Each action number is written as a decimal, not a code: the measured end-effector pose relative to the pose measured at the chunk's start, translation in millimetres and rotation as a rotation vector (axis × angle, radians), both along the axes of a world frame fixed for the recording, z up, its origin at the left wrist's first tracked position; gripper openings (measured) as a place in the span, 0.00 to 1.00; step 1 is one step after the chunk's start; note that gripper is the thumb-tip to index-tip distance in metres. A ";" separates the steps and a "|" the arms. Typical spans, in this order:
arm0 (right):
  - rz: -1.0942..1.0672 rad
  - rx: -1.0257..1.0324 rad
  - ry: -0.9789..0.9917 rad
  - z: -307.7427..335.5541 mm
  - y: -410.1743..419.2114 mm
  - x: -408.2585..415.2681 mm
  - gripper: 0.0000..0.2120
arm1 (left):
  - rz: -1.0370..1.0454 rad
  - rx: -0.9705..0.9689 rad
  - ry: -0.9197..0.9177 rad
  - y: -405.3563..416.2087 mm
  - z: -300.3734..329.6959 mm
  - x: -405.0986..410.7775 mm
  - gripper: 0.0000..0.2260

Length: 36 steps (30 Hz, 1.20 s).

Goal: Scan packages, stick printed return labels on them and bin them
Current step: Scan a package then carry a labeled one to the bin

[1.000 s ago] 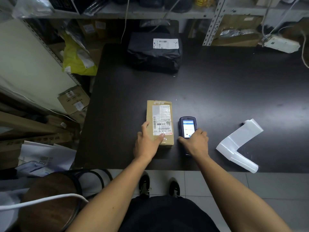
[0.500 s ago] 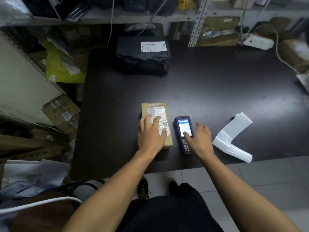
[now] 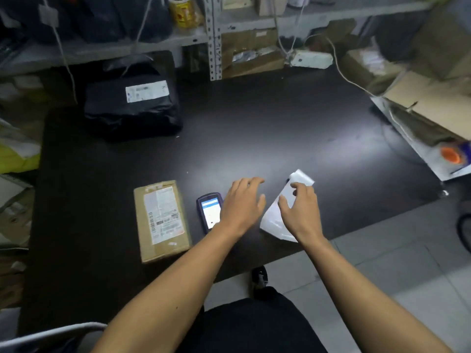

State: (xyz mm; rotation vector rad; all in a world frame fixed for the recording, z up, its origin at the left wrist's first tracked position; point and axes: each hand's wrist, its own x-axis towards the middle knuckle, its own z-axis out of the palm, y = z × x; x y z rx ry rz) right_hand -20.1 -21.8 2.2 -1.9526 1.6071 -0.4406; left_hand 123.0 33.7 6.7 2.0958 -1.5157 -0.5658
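Observation:
A small cardboard package point(image 3: 161, 220) with a white shipping label lies flat near the front edge of the black table point(image 3: 254, 128). To its right lies the handheld scanner point(image 3: 209, 211), screen lit. My left hand point(image 3: 243, 203) hovers just right of the scanner, fingers spread, holding nothing. My right hand point(image 3: 299, 208) rests with loosely bent fingers on a strip of white labels point(image 3: 274, 217) lying near the table's front edge. A black plastic-wrapped parcel point(image 3: 132, 108) with a white label sits at the table's back left.
Metal shelving point(image 3: 214, 36) with boxes, bags and a yellow tape roll point(image 3: 181, 7) runs along the back. An open cardboard box point(image 3: 430, 103) and an orange tape roll point(image 3: 449, 154) stand at the right. Cartons and a yellow bag point(image 3: 17, 159) crowd the left.
My left hand has left the cardboard package and crossed over the scanner to the right. My right hand has let go of the scanner and moved onto the white labels. The view swung right.

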 end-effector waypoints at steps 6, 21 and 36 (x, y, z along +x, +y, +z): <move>-0.011 0.062 0.025 -8.7 -61.7 -47.3 0.22 | -0.016 0.161 0.063 -65.8 -13.6 -44.8 0.23; 0.331 0.201 0.201 -48.0 -89.5 -54.2 0.29 | 0.187 0.263 0.401 -114.3 -59.6 -60.4 0.27; 0.317 0.126 0.015 -56.3 -95.6 -67.3 0.14 | 0.250 0.187 0.695 -114.6 -66.5 -56.2 0.29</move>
